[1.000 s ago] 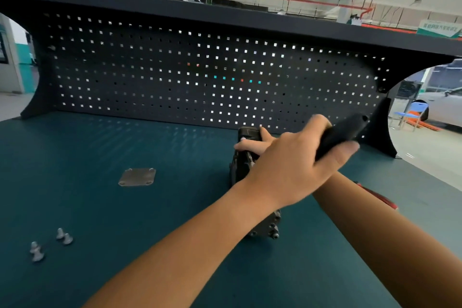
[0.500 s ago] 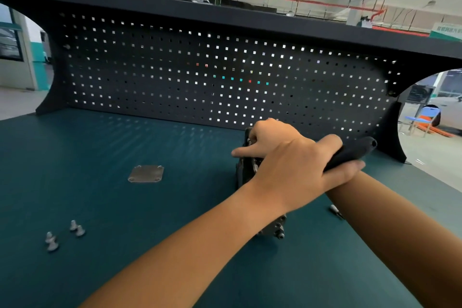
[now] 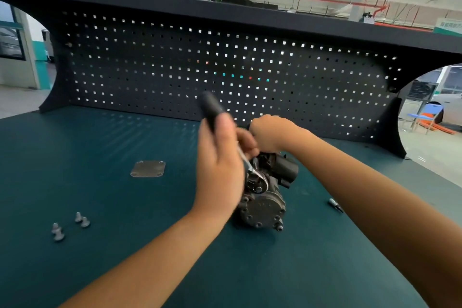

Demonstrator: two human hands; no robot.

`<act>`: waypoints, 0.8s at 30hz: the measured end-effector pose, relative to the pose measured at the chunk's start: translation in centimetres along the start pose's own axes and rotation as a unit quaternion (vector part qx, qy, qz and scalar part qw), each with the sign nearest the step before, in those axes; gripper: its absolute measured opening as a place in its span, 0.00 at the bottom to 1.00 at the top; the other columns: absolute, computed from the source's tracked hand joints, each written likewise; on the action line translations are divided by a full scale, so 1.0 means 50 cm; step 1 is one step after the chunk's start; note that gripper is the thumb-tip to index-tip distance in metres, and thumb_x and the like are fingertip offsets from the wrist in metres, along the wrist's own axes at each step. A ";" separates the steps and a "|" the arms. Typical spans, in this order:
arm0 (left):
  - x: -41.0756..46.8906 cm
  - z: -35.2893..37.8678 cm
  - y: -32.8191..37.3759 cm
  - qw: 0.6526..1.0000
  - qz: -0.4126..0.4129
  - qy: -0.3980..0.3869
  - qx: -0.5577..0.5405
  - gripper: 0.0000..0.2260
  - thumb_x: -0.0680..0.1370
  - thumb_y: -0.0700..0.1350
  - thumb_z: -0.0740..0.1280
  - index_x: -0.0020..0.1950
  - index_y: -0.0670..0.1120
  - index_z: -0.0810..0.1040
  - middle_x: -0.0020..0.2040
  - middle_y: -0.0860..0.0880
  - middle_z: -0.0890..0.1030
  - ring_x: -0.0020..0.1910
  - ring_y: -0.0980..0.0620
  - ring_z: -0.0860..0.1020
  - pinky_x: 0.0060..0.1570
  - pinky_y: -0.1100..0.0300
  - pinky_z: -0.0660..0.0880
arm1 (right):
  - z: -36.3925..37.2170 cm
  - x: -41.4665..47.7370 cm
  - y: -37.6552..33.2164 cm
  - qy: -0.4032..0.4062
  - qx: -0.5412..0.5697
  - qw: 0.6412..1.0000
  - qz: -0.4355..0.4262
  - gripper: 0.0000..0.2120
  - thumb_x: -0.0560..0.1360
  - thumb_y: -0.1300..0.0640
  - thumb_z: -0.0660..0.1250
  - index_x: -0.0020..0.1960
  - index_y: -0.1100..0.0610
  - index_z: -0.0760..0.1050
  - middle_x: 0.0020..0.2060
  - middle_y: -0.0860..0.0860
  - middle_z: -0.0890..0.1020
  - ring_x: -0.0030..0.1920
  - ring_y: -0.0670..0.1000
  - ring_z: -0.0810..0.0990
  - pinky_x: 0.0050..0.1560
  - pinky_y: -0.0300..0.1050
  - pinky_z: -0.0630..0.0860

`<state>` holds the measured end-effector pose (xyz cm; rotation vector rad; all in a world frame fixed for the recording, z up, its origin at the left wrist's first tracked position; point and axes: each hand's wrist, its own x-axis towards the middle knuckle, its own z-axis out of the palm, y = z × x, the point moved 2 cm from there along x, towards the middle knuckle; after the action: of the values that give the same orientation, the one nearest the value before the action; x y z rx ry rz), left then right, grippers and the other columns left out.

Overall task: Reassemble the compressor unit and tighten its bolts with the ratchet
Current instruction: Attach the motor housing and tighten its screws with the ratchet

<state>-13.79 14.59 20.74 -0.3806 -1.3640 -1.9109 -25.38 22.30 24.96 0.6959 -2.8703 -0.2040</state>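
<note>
The dark metal compressor unit [image 3: 267,195] lies on the green bench mat [image 3: 100,195], its round bolted end toward me. My left hand [image 3: 220,165] grips the black handle of the ratchet [image 3: 212,107], which points up and away; the ratchet's silver head [image 3: 257,177] sits on top of the compressor. My right hand [image 3: 270,135] grips the far upper part of the compressor. A flat square metal cover plate [image 3: 148,169] lies to the left. Several loose bolts [image 3: 68,225] lie at the near left.
A small silver bit [image 3: 336,205] lies on the mat right of the compressor. A black pegboard [image 3: 225,70] walls off the back of the bench. The bench's right edge runs past my right forearm.
The ratchet handle swung from pointing right to pointing up and left, carried by my left hand. The compressor, hidden before under my hands, is now in plain view. My right hand now shows on it.
</note>
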 end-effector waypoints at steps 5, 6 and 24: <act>-0.054 -0.091 -0.034 0.972 -0.170 0.107 -0.124 0.12 0.81 0.53 0.53 0.44 0.47 0.68 0.31 0.51 0.81 0.37 0.54 0.83 0.31 0.61 0.79 | -0.004 -0.001 -0.004 0.003 0.004 1.000 0.007 0.20 0.79 0.50 0.55 0.31 0.57 0.60 0.30 0.50 0.66 0.38 0.56 0.68 0.40 0.44 0.65; -0.059 -0.093 -0.036 0.970 -0.180 0.103 -0.131 0.10 0.81 0.51 0.55 0.44 0.47 0.68 0.32 0.51 0.81 0.38 0.53 0.83 0.32 0.60 0.79 | -0.005 -0.002 -0.005 0.007 0.009 1.000 0.013 0.20 0.79 0.50 0.55 0.31 0.56 0.59 0.30 0.50 0.66 0.39 0.56 0.68 0.41 0.44 0.65; -0.017 0.083 -0.005 0.891 0.212 -0.251 0.313 0.14 0.79 0.45 0.59 0.62 0.39 0.69 0.43 0.38 0.78 0.39 0.40 0.78 0.37 0.53 0.71 | 0.026 -0.036 0.017 0.097 0.346 0.933 0.028 0.14 0.69 0.57 0.66 0.32 0.54 0.61 0.16 0.41 0.69 0.24 0.39 0.70 0.24 0.29 0.66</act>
<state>-14.14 18.74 21.65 -0.7978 -1.9440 -0.9643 -24.46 23.98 23.57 0.6793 -2.7278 0.8724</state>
